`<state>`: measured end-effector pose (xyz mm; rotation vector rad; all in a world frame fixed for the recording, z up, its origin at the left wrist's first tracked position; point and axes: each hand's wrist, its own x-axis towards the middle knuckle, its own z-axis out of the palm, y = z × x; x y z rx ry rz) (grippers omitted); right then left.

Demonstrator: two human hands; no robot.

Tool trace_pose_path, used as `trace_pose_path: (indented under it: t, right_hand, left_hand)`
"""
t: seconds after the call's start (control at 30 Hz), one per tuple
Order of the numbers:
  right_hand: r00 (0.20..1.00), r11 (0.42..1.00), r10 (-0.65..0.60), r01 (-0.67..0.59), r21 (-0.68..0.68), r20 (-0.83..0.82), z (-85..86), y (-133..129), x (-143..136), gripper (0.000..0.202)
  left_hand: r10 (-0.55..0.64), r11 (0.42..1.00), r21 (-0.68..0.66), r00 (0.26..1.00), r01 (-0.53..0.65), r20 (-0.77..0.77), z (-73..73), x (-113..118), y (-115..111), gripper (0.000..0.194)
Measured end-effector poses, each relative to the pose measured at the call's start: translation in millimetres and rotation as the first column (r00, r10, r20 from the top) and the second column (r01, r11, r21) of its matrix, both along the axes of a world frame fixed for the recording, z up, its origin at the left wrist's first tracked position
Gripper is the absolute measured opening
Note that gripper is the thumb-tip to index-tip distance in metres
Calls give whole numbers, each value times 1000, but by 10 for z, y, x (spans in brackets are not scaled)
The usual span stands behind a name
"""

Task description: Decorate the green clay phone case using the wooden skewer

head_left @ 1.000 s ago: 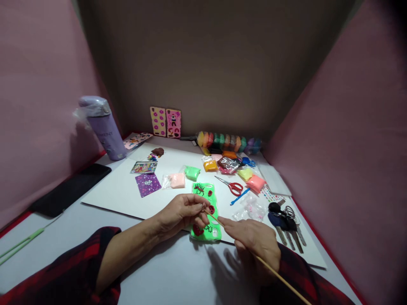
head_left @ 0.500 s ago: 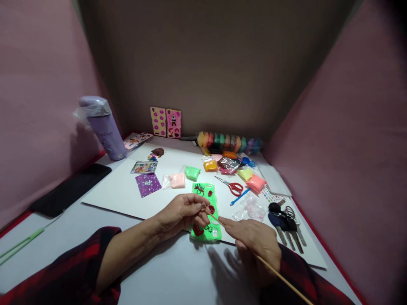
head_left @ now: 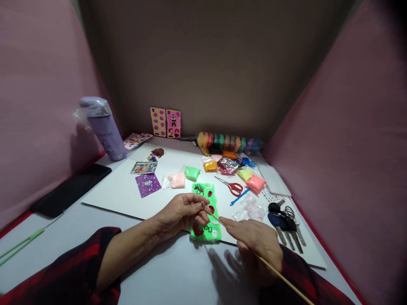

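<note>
My left hand is closed in a pinch over the green decorated phone case. Between its thumb and fingers is a tiny brownish piece of clay, partly hidden. A thin wooden stick runs up from the lower right, its tip meeting that piece. My right hand grips the stick, with the fingers laid along it and the thumb side underneath. Dark red and black decorations cover the green case, which lies on the table's near side and the white board.
Red-handled scissors, a blue modelling tool, keys and clay packets lie on the board. A purple tumbler and black phone stand and lie left. Two decorated cases lean against the back wall.
Almost nothing differs. My right hand has shifted very slightly to the right along with the stick, while my left hand keeps its pinch in nearly the same spot.
</note>
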<state>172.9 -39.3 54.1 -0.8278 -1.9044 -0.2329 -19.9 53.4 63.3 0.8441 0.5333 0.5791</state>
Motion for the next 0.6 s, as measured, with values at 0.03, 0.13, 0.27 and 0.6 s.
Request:
trace_pose_path:
  t: [0.03,0.13,0.27,0.6]
  right_hand:
    - [1000,1000,-1,1,-4,2,2,0,-2,25]
    - [1000,1000,-5,5,-15,21,5,4,-1,25]
    - [998,999,25,-24,-22,54,-5,20,10,25]
    - [1000,1000,1,-1,6,20,-11,2,7,24]
  left_hand:
    - [0,1000,-6,1000,0,-1,2,1,-2,19]
    - [2,1000,-25,1000,-3,-10,16,12,-11,20]
    - [-2,1000,-27,1000,2,-24,42,27,-23,18]
    - [2,999,-45,1000,-2,0,46,16,-16,20]
